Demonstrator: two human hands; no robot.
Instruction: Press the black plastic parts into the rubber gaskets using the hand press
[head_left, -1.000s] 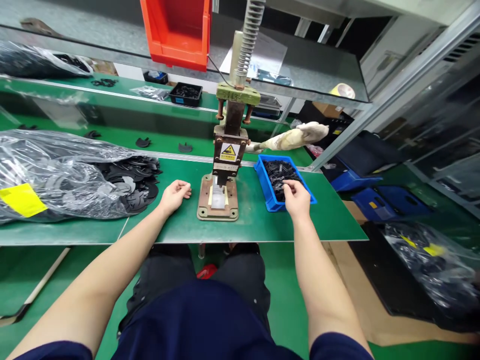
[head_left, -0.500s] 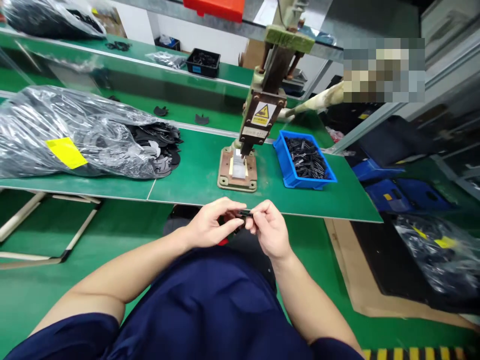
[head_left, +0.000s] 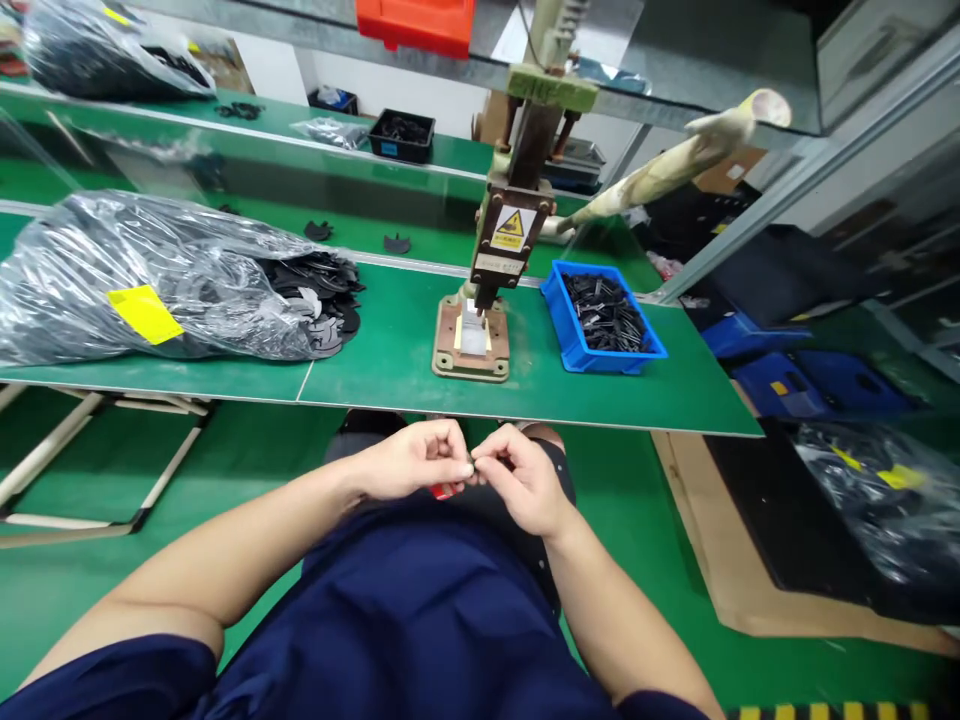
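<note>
We're mid-piece, looks like: left hand [head_left: 415, 462] and right hand [head_left: 528, 480], grip pinched on small dark part [head_left: 471, 463], mostly hidden. Plenty left in blue bin [head_left: 604, 361].

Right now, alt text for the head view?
A person's left hand and right hand are close together in front of a green bench, anything between them unclear. On it, a press stands between a bag of black parts and a blue bin of black pieces.

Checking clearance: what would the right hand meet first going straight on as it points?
Most likely the left hand, its fingertips just ahead of the right hand; whether they touch is unclear.
</note>
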